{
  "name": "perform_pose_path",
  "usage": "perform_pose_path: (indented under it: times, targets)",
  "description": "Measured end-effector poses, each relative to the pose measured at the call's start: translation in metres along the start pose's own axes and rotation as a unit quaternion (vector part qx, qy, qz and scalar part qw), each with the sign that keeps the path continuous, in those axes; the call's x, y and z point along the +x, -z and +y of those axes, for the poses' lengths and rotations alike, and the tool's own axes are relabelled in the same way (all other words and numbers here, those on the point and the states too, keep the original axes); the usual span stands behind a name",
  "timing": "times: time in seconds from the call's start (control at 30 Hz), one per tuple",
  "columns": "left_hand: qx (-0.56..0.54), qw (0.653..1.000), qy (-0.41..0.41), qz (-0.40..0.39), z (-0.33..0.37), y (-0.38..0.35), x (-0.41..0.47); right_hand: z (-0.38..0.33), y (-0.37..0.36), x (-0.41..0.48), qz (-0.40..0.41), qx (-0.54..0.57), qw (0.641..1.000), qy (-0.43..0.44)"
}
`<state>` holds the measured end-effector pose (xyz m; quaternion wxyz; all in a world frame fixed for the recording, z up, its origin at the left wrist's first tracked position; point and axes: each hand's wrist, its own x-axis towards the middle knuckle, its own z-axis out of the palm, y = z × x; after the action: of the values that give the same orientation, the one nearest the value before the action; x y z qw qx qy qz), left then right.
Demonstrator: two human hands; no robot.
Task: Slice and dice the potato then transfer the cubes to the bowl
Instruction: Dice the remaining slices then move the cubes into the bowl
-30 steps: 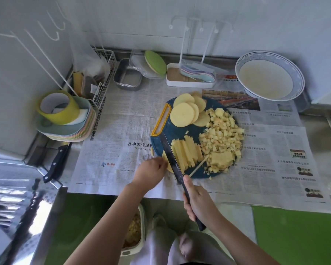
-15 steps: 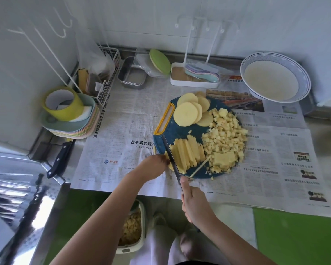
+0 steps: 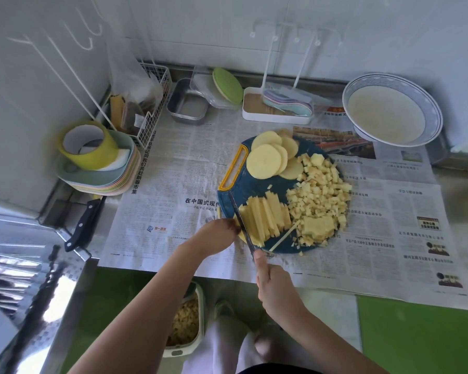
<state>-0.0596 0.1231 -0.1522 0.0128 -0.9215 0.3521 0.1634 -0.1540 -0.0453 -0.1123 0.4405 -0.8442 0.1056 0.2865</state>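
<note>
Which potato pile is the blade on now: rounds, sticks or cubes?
The sticks, nearest the left hand; the knife lies along their left edge. Rounds and cubes sit apart.

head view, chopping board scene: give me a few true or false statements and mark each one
1. The right hand grips the black-handled knife, its blade down in the pale yellow potato strips on the round blue cutting board. True.
2. The large white blue-rimmed bowl is full of potato. False: no potato shows in it; the small potato cubes are piled on the board.
3. The round potato slices lie overlapped at the board's far side. True.
4. The left hand rests on a tape roll. False: it holds the near-left end of the strips, beside the blade.
</note>
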Motion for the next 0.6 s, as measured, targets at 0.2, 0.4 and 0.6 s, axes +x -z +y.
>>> perform_pose_path:
  times: [0.2,0.4,0.6]
  targets:
    - [0.006,1.000,0.000,-0.001,0.0005,0.0031,-0.0010,-0.0068,0.0032,-0.0004,-0.005,-0.024,1.000,0.012]
    - [0.021,1.000,0.013,-0.005,0.0022,0.0066,-0.0018,-0.0081,0.0016,0.0001,0.008,-0.047,0.999,0.018]
    - [0.038,0.999,0.001,-0.011,0.0009,0.0018,0.0003,-0.0083,-0.0006,0.0037,0.010,-0.047,0.999,0.014]
